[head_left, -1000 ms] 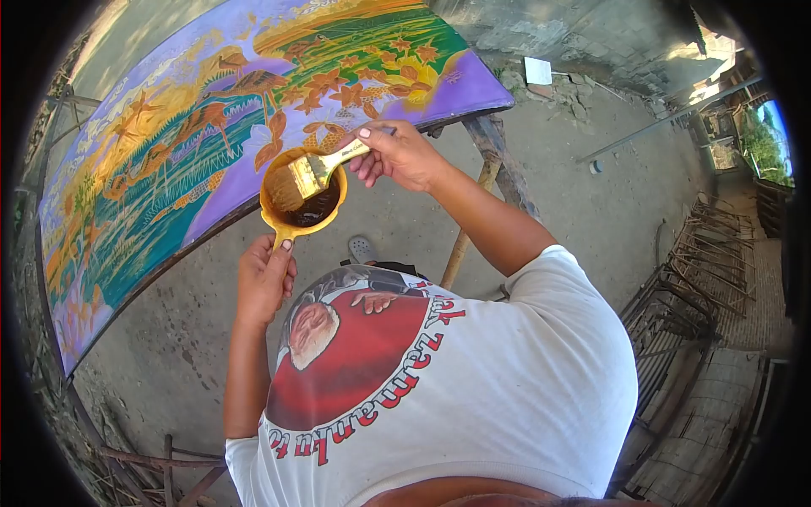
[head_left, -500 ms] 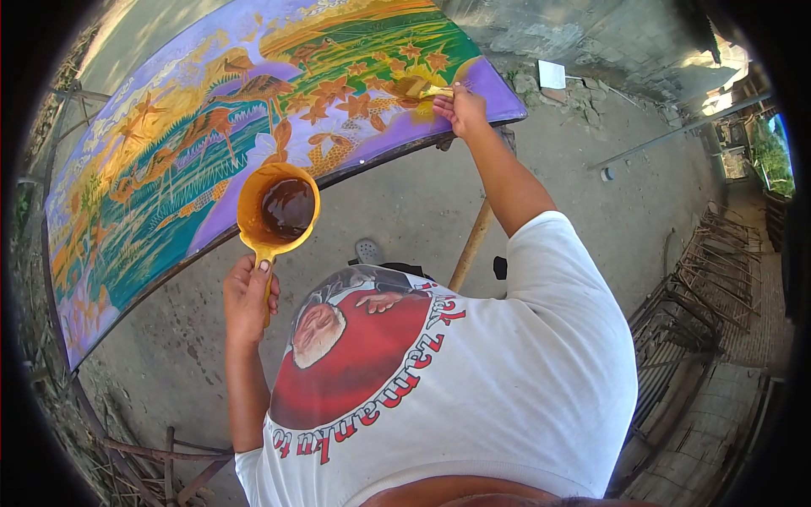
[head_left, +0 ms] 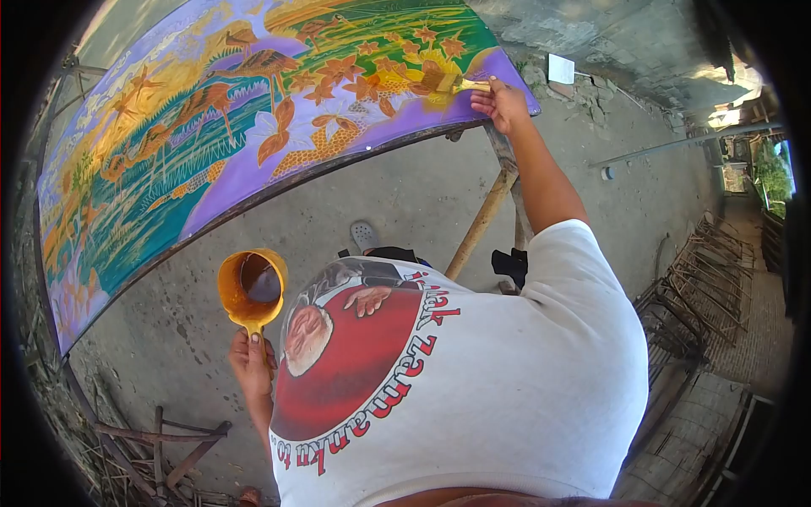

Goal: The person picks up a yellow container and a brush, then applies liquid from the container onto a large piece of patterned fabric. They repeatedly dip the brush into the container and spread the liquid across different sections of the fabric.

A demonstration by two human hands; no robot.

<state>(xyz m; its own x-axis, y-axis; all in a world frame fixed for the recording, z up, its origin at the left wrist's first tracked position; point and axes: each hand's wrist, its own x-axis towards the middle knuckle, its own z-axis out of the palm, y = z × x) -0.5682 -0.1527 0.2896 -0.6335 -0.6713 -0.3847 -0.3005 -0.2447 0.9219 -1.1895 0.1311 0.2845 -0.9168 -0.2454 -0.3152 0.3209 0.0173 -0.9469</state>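
A yellow dipper [head_left: 226,283] with dark brown liquid inside is held upright by its handle in my left hand [head_left: 251,362], below the cloth's near edge. My right hand [head_left: 500,106] grips the pale handle of a wide brush [head_left: 449,82]. The brush's bristles are against the patterned cloth [head_left: 338,127], over a yellow patch near its right end. Birds, orange flowers, green and teal bands and purple areas cover the cloth, which is stretched along a dark frame.
A wooden leg [head_left: 481,221] stands under the frame's right part. A clog-like shoe [head_left: 364,236] shows on the concrete floor [head_left: 338,198]. Wooden racks [head_left: 705,283] are at the right, crossed sticks [head_left: 159,438] at the lower left, and a white sheet [head_left: 561,68] lies near rubble.
My left hand and the dipper have moved down and slightly left, away from the cloth's edge. My right hand and the brush have shifted right and slightly up in view.
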